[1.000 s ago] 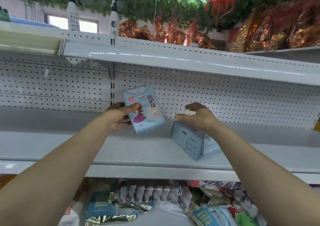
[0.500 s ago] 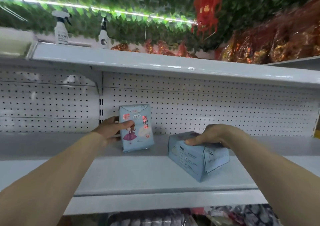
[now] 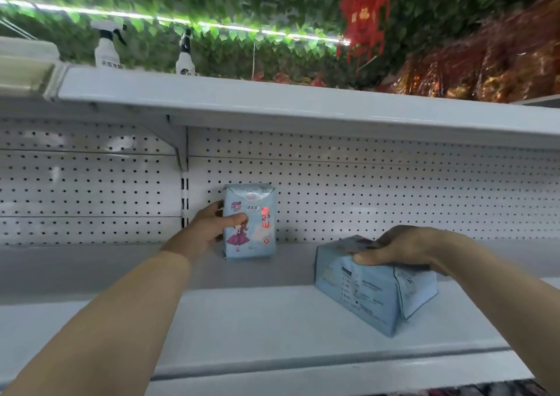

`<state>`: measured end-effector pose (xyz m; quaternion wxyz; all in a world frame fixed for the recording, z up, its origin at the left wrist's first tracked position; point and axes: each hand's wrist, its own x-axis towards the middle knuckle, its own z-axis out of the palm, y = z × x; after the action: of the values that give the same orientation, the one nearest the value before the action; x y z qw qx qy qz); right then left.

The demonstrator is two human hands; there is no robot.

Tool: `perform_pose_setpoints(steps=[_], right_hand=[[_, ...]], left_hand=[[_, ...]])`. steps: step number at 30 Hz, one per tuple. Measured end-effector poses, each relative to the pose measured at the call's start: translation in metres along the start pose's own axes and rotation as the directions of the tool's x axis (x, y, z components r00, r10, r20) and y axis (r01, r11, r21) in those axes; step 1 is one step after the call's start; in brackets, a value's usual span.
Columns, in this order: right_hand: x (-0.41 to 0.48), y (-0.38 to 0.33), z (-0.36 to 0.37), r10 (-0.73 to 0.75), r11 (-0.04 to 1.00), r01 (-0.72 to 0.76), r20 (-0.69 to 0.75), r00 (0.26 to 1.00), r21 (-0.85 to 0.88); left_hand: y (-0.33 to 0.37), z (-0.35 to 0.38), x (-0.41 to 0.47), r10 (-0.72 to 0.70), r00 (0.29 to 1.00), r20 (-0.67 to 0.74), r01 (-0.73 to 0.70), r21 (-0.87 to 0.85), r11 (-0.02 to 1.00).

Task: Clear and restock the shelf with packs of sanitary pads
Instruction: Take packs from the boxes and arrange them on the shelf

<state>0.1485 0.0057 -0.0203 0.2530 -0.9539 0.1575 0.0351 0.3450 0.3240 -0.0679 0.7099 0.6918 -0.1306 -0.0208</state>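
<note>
A light blue pad pack [image 3: 253, 223] with a cartoon girl on its front stands upright at the back of the white shelf [image 3: 257, 314], against the pegboard. My left hand [image 3: 209, 229] grips its left edge, thumb on the front. A second light blue pack [image 3: 372, 292] lies on its side further right and nearer the shelf's front. My right hand [image 3: 403, 248] grips it from above, with the thumb on the near face and the fingers curled over the top.
The shelf board above [image 3: 303, 104] overhangs the work space. On it stand two spray bottles [image 3: 107, 47] at left and shiny red-gold packets [image 3: 485, 74] at right. A red lantern [image 3: 362, 14] hangs from the leafy ceiling. A bracket [image 3: 181, 153] divides the pegboard.
My left hand has stood the tilted pack upright against the pegboard. My right hand came down onto the lying pack and took hold of it. The view has tipped upward.
</note>
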Motion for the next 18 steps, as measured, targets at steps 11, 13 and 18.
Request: perform_pose_setpoints(steps=[11,13,18], right_hand=[[0.006,0.002,0.004,0.044,0.999,-0.045,-0.037,0.998,-0.029],[0.006,0.0,0.003,0.047,0.999,-0.048,-0.028,0.999,-0.026],[0.002,-0.001,0.002,0.061,0.998,-0.06,-0.014,0.998,0.028]], left_hand=[[-0.012,0.002,0.03,-0.008,0.998,-0.063,0.013,0.075,0.997],[-0.014,0.004,0.03,-0.011,0.991,-0.136,0.032,0.156,0.987],[-0.004,0.026,-0.003,0.051,0.876,-0.479,0.146,0.365,0.92]])
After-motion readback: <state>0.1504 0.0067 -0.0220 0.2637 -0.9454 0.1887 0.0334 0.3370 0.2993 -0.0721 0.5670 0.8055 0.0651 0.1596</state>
